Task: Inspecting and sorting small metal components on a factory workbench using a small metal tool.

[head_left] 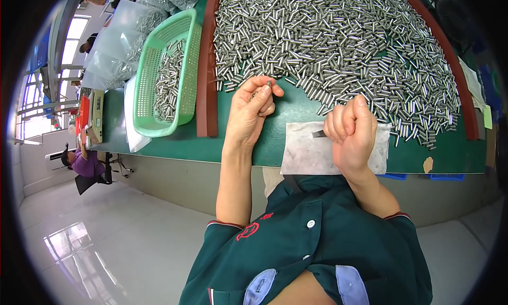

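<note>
Dark green shirt (365, 231), nearest. Right hand (352, 133), clenched above a stained white cloth (301, 158); dark flat piece (318, 134) at its left, whether gripped cannot be told. Left hand (248, 108), fingertips pinching one small metal pin (269, 84) over a green table (270, 146). Beyond: heap of loose pins (328, 45) between red-brown rails (207, 93). Left: light green basket (189, 77) containing pins. Farther: clear bags (114, 37); seated person (91, 164) in purple.

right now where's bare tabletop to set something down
Bare green tabletop lies between the left hand and white cloth, and right of the cloth, edged by metal pins. Crowded beyond, where pins pile between red-brown bars.
</note>
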A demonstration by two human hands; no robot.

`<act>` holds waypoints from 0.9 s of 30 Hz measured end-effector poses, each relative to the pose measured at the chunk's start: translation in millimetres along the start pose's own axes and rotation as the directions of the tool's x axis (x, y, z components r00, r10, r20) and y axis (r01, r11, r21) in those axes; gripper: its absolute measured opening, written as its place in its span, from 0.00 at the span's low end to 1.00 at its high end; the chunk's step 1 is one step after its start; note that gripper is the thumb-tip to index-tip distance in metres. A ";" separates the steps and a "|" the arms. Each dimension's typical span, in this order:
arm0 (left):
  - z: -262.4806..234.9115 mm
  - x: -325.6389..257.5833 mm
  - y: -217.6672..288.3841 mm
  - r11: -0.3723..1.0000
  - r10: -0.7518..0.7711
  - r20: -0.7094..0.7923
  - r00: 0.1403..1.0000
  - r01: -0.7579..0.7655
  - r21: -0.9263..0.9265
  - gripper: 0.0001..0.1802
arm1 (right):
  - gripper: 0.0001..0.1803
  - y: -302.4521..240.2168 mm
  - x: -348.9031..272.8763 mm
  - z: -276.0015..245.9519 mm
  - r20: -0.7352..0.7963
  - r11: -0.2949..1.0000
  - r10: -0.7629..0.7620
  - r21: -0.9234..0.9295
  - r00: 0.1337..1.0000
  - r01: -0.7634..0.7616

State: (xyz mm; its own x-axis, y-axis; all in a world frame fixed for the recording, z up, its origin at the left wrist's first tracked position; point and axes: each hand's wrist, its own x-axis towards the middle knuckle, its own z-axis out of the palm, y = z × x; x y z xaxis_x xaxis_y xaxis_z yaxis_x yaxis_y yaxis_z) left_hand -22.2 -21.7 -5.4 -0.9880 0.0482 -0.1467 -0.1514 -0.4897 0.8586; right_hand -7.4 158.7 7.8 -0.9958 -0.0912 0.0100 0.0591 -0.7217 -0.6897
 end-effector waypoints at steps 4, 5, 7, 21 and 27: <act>2.3 -0.3 0.6 1.000 -0.008 -0.002 1.000 0.008 -0.009 0.06 | 0.25 0.6 0.4 -0.8 -0.003 0.999 0.001 -0.038 1.000 -0.001; 2.4 -0.3 0.5 1.000 -0.012 0.000 1.000 0.012 -0.015 0.06 | 0.25 0.9 0.4 -1.0 -0.004 0.999 0.001 -0.038 1.000 -0.001; 2.4 -0.5 0.7 1.000 -0.016 0.002 1.000 0.016 -0.020 0.06 | 0.25 1.1 0.3 -1.1 -0.001 0.999 0.001 -0.034 1.000 -0.001; 19.9 8.6 -5.9 0.593 0.355 -0.068 0.932 -0.168 0.788 0.08 | 0.25 -0.2 0.9 -2.1 0.008 0.999 -0.007 -0.045 1.000 0.007; 29.9 10.9 -18.9 -0.058 0.394 0.252 0.884 -0.249 0.967 0.07 | 0.25 0.4 0.3 -2.3 0.005 0.999 -0.004 -0.033 1.000 0.004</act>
State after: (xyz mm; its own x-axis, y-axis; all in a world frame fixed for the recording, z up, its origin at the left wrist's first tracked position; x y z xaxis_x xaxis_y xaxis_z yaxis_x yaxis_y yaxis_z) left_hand -31.0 14.0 -8.6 -0.9407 0.0688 0.3321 0.2257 0.8578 0.4617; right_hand -7.9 160.1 5.9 -0.9956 -0.0918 0.0160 0.0530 -0.6993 -0.7129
